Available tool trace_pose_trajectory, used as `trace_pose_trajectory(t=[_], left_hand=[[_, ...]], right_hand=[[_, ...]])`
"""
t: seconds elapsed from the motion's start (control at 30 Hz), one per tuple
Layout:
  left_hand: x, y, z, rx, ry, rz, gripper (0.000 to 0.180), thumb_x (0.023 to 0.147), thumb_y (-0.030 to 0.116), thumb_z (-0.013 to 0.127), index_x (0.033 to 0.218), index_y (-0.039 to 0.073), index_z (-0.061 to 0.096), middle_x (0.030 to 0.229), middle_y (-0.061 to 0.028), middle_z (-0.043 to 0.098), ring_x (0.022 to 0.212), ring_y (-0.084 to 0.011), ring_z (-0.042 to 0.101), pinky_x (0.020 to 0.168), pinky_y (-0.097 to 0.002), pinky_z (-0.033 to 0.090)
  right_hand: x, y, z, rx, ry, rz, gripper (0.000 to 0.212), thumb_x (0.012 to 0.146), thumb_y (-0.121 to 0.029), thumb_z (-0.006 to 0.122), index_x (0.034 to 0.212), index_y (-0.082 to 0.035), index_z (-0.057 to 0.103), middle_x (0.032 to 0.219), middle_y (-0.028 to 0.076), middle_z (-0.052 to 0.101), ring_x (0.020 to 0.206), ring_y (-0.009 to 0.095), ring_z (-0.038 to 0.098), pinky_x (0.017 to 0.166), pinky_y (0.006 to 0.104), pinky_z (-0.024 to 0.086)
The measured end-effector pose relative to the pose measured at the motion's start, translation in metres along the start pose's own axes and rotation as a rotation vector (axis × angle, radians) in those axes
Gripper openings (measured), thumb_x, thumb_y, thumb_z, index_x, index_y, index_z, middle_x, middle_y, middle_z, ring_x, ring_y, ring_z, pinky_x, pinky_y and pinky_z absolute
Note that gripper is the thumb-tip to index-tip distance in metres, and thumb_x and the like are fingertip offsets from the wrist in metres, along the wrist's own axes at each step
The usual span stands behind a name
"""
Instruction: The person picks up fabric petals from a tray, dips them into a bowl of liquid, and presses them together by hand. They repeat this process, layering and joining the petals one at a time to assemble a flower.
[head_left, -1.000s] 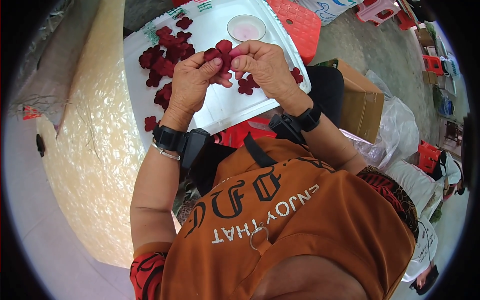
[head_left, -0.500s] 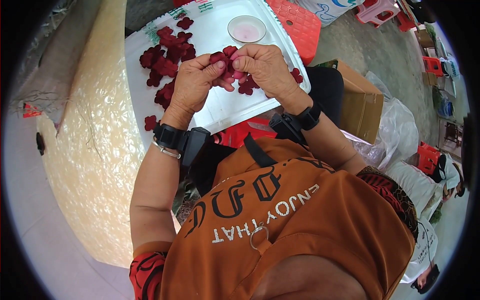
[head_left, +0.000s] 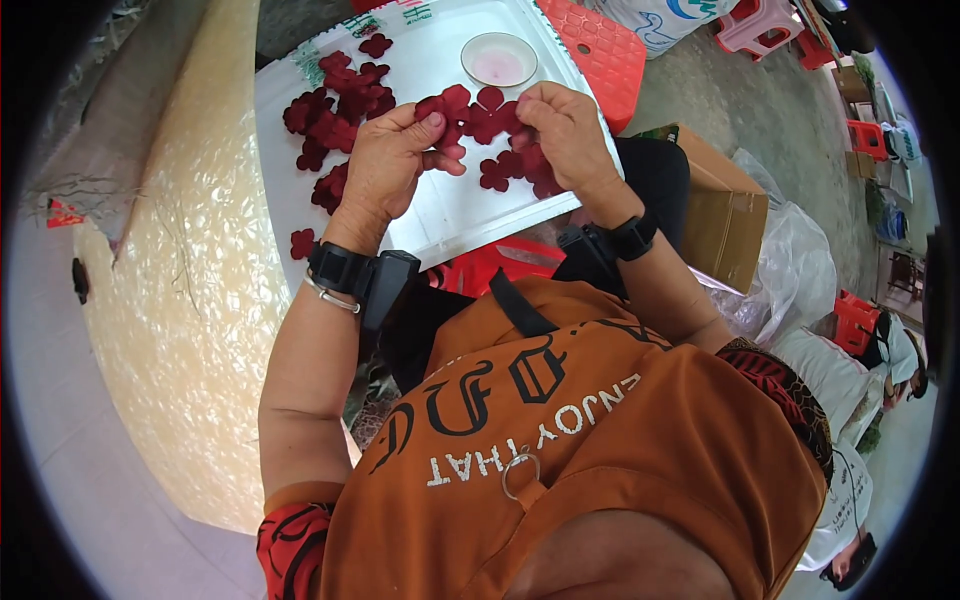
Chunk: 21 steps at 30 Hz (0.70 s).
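Note:
Over the white tray (head_left: 432, 222), my left hand (head_left: 388, 158) pinches a dark red petal flower (head_left: 452, 106) between thumb and fingers. My right hand (head_left: 572, 138) grips the edge of another dark red flower-shaped petal piece (head_left: 488, 118), which is spread flat between the two hands. Several more red petal pieces (head_left: 328, 128) lie in a loose heap on the tray's left side. A smaller group (head_left: 496, 172) rests below my right hand, partly covered by it. Beyond my hands sits a small round bowl (head_left: 499, 78) with something pinkish in it.
A red plastic stool (head_left: 605, 60) stands behind the tray's right side. An opened cardboard box (head_left: 735, 225) and a clear plastic bag (head_left: 795, 260) are on my right. Pale shiny sheeting (head_left: 190, 330) spreads at the left. Another person is partly visible at the far right.
My hands were close together around the bunched red petals. Now my right hand has moved right, and one flower piece shows spread out, apart from the flower in my left hand.

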<state>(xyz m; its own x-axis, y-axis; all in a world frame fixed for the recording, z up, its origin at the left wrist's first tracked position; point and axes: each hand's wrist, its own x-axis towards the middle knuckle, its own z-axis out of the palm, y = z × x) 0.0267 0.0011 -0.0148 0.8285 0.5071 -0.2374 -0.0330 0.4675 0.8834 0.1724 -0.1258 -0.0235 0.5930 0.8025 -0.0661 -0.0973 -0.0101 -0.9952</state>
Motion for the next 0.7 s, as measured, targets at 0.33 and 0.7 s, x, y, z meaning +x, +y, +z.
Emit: trace_pose_trajectory(t=[0.33,0.7], left_hand=[[0.001,0.000,0.002,0.059,0.084,0.028,0.020,0.084,0.013,0.058,0.093,-0.006,0.060,0.078,-0.0102,0.061,0.062,-0.0170,0.059,0.053,-0.0300,0.053],[-0.001,-0.009,0.011,0.412,0.142,0.028,0.013,0.083,0.009,0.059,0.077,-0.003,0.061,0.072,-0.0086,0.061,0.060,-0.0146,0.058,0.051,-0.0279,0.052]], right_hand=[[0.013,0.035,-0.031,-0.449,0.074,-0.073,0.017,0.076,-0.012,0.058,0.079,0.004,0.059,0.063,0.007,0.060,0.054,0.011,0.055,0.052,0.0244,0.046],[-0.006,-0.001,0.021,-0.356,-0.114,-0.132,0.015,0.079,-0.012,0.060,0.076,0.003,0.058,0.065,0.003,0.058,0.059,0.006,0.052,0.053,0.0202,0.043]])
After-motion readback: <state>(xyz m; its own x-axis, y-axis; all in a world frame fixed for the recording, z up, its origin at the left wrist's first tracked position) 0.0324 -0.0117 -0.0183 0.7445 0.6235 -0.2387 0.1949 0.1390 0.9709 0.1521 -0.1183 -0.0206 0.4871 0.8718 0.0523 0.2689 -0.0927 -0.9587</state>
